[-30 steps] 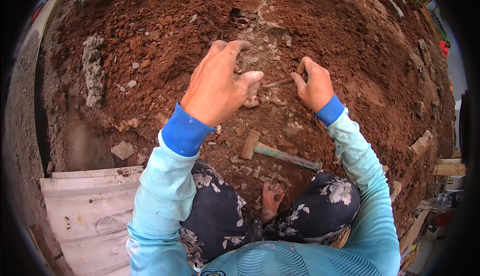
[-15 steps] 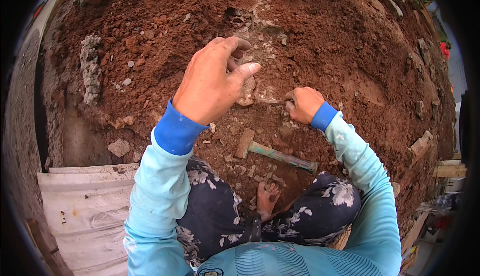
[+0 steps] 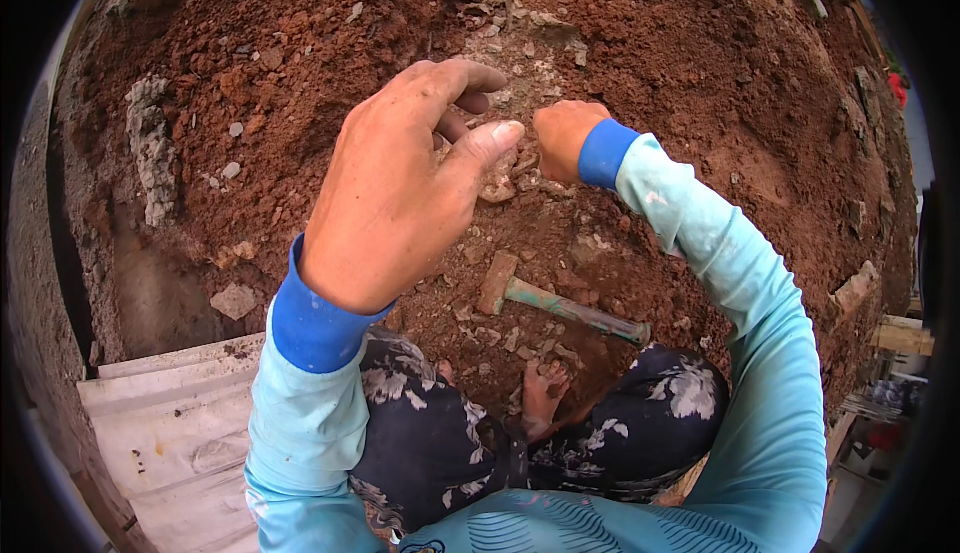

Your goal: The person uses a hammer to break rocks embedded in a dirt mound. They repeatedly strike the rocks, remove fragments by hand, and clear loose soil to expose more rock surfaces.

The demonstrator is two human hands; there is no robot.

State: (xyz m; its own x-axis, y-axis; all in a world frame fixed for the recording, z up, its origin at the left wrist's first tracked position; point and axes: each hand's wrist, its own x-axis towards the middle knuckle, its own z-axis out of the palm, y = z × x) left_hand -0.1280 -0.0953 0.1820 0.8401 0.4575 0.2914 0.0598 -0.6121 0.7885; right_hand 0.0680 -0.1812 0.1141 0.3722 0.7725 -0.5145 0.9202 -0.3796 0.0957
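My left hand (image 3: 405, 168) hovers over the rubble strip with thumb and fingers apart, holding nothing. My right hand (image 3: 570, 141) is closed in a fist just beyond it, over the broken stones. The slim chisel that showed in the right hand a moment earlier is hidden behind the fist now. Closer to me, a club hammer (image 3: 565, 305) lies on the dirt. Its rusty head points left, and its worn green handle runs toward my right knee. A pale stone (image 3: 497, 190) sits below the gap between my hands.
Loose red soil (image 3: 690, 83) rises on both sides. A rough concrete lump (image 3: 152, 148) lies at the left, and corrugated sheeting (image 3: 180, 433) covers the lower left. My bare foot (image 3: 543, 393) rests near the hammer. Broken pieces (image 3: 853, 291) and timber (image 3: 900, 337) lie at the right.
My right hand has moved up and left, closer to the left hand, and the chisel has gone out of sight. My left hand has shifted slightly toward the left and nearer.
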